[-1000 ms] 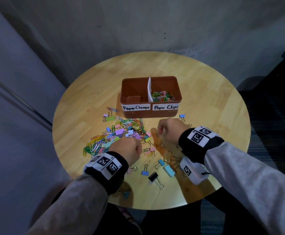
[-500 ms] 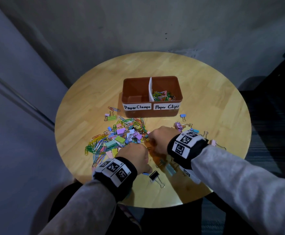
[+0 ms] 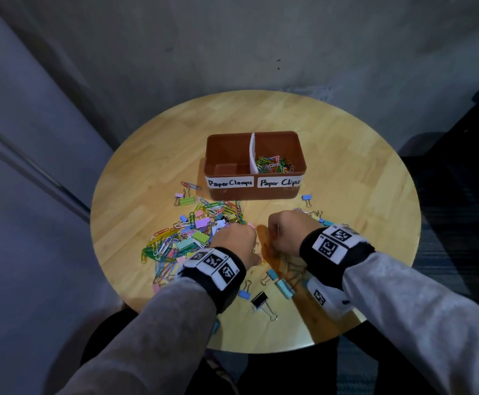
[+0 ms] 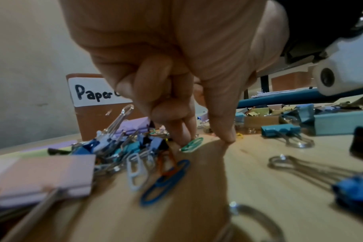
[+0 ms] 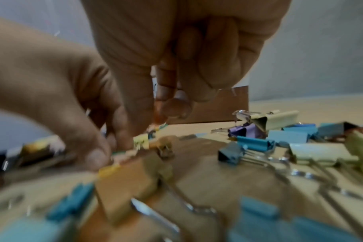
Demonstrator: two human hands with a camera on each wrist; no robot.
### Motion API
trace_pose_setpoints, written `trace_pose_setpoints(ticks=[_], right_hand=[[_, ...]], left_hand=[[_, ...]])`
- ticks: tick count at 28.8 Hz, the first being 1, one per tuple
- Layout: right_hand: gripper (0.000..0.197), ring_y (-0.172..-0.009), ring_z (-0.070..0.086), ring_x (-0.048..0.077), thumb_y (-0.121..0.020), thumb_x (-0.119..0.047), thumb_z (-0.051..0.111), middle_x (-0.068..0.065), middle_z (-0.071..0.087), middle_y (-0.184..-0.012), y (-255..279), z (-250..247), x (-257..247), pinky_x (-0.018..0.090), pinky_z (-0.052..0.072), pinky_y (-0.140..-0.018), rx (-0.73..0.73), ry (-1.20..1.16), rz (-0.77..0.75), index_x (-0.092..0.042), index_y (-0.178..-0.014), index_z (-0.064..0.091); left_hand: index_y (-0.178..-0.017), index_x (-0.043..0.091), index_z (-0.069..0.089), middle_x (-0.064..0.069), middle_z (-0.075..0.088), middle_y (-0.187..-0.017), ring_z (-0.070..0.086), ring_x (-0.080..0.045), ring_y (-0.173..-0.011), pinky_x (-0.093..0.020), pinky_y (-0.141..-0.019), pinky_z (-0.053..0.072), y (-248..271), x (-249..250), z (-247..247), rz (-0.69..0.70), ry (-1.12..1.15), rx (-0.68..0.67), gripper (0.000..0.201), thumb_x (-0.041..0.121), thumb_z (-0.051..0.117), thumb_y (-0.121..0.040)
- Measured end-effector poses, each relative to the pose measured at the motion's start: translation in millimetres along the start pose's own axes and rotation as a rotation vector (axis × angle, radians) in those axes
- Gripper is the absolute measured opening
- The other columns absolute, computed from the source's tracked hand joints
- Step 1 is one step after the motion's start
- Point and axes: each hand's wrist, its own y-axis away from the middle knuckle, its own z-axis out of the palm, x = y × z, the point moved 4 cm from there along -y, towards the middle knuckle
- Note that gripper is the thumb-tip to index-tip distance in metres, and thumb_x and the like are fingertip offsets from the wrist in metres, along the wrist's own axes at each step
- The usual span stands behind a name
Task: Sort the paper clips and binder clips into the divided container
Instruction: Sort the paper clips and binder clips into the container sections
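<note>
A green paper clip (image 4: 192, 144) is pressed to the round wooden table (image 3: 346, 172) under the curled fingertips of the left hand (image 3: 234, 243), just right of centre in the left wrist view, the thumb planted beside it. The right hand (image 3: 286, 233), at centre frame in the head view, is seen with fingers curled; what they hold cannot be told through the blur. One brown divided container (image 3: 255, 166) is placed above both hands, its right compartment holding paper clips (image 3: 274, 164). A mixed pile of clips (image 3: 198, 232), too tangled to be counted, is spread at centre left. One black binder clip (image 3: 260, 300) lies below the hands.
</note>
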Motion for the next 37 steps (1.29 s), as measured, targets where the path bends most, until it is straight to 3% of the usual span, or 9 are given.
trace_pose_setpoints(ticks=[4, 7, 11, 18, 23, 28, 31, 34, 37], right_hand=[[0.014, -0.085, 0.058, 0.02, -0.074, -0.02, 0.071, -0.005, 0.053, -0.079, 2, -6, 0, 0.026, 0.044, -0.068, 0.048, -0.049, 0.025, -0.028, -0.083, 0.063], [0.016, -0.088, 0.06, 0.023, -0.074, -0.024, 0.073, -0.001, 0.06, -0.085, 4, -1, -13, 0.028, 0.046, -0.069, -0.017, 0.049, -0.049, -0.025, -0.088, 0.066], [0.019, -0.092, 0.062, 0.027, -0.079, -0.017, 0.065, 0.006, 0.065, -0.098, 3, 5, -22, 0.03, 0.047, -0.069, -0.089, 0.183, -0.099, -0.017, -0.098, 0.066], [0.018, -0.096, 0.06, 0.029, -0.086, -0.011, 0.054, 0.01, 0.061, -0.102, 7, 10, -26, 0.033, 0.045, -0.069, -0.095, 0.309, -0.179, -0.012, -0.103, 0.061], [0.018, -0.101, 0.061, 0.03, -0.087, -0.01, 0.055, 0.011, 0.062, -0.106, 8, 15, -34, 0.035, 0.047, -0.073, -0.114, 0.395, -0.187, -0.01, -0.104, 0.061], [0.017, -0.096, 0.061, 0.028, -0.086, -0.013, 0.056, 0.009, 0.062, -0.102, 5, 14, -33, 0.032, 0.044, -0.067, -0.114, 0.414, -0.218, -0.011, -0.101, 0.062], [0.011, -0.089, 0.06, 0.027, -0.084, -0.015, 0.057, 0.005, 0.061, -0.092, 3, 10, -27, 0.03, 0.041, -0.065, -0.106, 0.304, -0.187, -0.015, -0.093, 0.062], [0.006, -0.081, 0.057, 0.019, -0.083, -0.024, 0.063, -0.005, 0.058, -0.078, 2, 1, -7, 0.025, 0.039, -0.068, -0.053, 0.021, -0.085, -0.026, -0.077, 0.061], [0.014, -0.079, 0.06, 0.016, -0.082, -0.031, 0.067, -0.006, 0.066, -0.074, 4, -5, 15, 0.024, 0.044, -0.073, 0.021, -0.263, 0.054, -0.019, -0.076, 0.071]], left_hand=[[-0.107, 0.011, 0.066, -0.01, 0.065, -0.106, 0.062, -0.031, -0.101, -0.039, -0.082, 0.053, 0, 6, -1, 0.015, -0.021, 0.03, 0.019, 0.021, 0.059, -0.092], [-0.101, 0.009, 0.062, -0.013, 0.063, -0.103, 0.062, -0.034, -0.098, -0.039, -0.081, 0.051, 4, 8, -3, 0.014, -0.025, 0.027, 0.02, 0.019, 0.047, -0.093], [-0.103, 0.006, 0.061, -0.013, 0.063, -0.107, 0.06, -0.032, -0.101, -0.036, -0.078, 0.046, 7, 4, -2, -0.003, -0.01, -0.003, 0.02, 0.015, 0.045, -0.094], [-0.091, 0.013, 0.06, -0.008, 0.064, -0.099, 0.06, -0.03, -0.095, -0.038, -0.079, 0.053, 9, -11, 8, -0.042, 0.035, 0.013, 0.009, 0.018, 0.063, -0.084], [-0.096, 0.009, 0.065, -0.013, 0.066, -0.099, 0.062, -0.033, -0.096, -0.039, -0.077, 0.052, 10, -7, 10, -0.023, 0.038, 0.031, 0.019, 0.007, 0.049, -0.087], [-0.102, 0.018, 0.069, -0.005, 0.067, -0.104, 0.063, -0.028, -0.1, -0.037, -0.082, 0.053, 16, -7, 10, 0.02, 0.002, -0.011, 0.021, 0.019, 0.066, -0.081], [-0.099, 0.013, 0.068, -0.007, 0.067, -0.1, 0.064, -0.03, -0.097, -0.04, -0.081, 0.053, 20, -1, 9, 0.041, -0.053, 0.023, 0.018, 0.017, 0.055, -0.087], [-0.095, 0.014, 0.066, -0.006, 0.067, -0.098, 0.063, -0.029, -0.094, -0.041, -0.083, 0.054, 21, 2, 8, 0.048, -0.061, -0.014, 0.015, 0.015, 0.053, -0.087], [-0.092, 0.016, 0.065, -0.004, 0.066, -0.097, 0.062, -0.026, -0.095, -0.04, -0.085, 0.054, 20, 0, 6, 0.03, 0.007, -0.055, 0.012, 0.014, 0.056, -0.084]])
